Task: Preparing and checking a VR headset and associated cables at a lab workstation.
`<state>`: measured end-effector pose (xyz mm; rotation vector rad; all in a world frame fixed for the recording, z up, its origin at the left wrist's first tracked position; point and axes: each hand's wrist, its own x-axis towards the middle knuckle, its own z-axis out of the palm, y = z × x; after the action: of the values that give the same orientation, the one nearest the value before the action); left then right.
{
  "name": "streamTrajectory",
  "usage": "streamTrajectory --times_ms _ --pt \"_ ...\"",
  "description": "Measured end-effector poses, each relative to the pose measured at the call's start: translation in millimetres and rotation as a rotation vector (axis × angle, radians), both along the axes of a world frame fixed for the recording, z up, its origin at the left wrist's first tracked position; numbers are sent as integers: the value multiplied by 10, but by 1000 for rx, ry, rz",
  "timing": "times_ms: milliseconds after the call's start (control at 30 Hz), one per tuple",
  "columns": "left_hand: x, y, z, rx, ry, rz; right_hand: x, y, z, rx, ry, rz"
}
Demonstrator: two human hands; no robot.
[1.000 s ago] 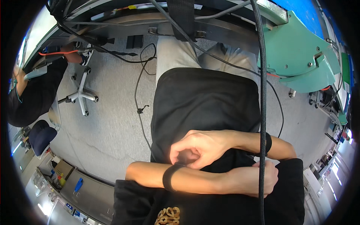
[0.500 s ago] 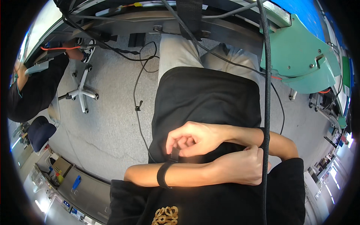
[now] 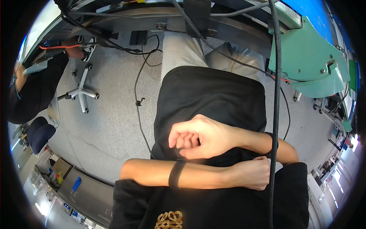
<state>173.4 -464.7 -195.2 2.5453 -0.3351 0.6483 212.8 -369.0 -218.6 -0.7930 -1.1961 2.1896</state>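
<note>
My left forearm lies across my body, with a black strap (image 3: 176, 174) wrapped flat around it. My left hand (image 3: 249, 174) is closed in a fist at the right, its fingertips partly hidden. Over the strap hovers my right hand (image 3: 206, 138), its fingers curled. Thumb and forefinger meet at the strap's upper end, which looks pinched between them; the grip is partly hidden. Another dark band (image 3: 273, 144) circles my right forearm, partly behind a hanging cable.
A thick black cable (image 3: 277, 95) hangs down at the right. A green machine part (image 3: 305, 57) juts out beyond it. At the far left a person in black (image 3: 42, 84) sits near a chair base (image 3: 82, 91). Thin cables (image 3: 139, 103) trail over the floor.
The strap, slanted before, now lies flatter and squarer around my left forearm. My right hand has risen slightly and turned. The left fist has shifted a little to the right.
</note>
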Motion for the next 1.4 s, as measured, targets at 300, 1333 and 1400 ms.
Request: streamTrajectory --times_ms 300,1333,1400 --pt "-41 49 12 -23 54 -51 -7 14 207 290 -101 7" --pt "-283 1116 -98 -435 172 685 -103 1298 -790 194 -743 -436" --pt "-273 1156 -145 -314 185 657 -107 1335 -877 134 -753 -453"
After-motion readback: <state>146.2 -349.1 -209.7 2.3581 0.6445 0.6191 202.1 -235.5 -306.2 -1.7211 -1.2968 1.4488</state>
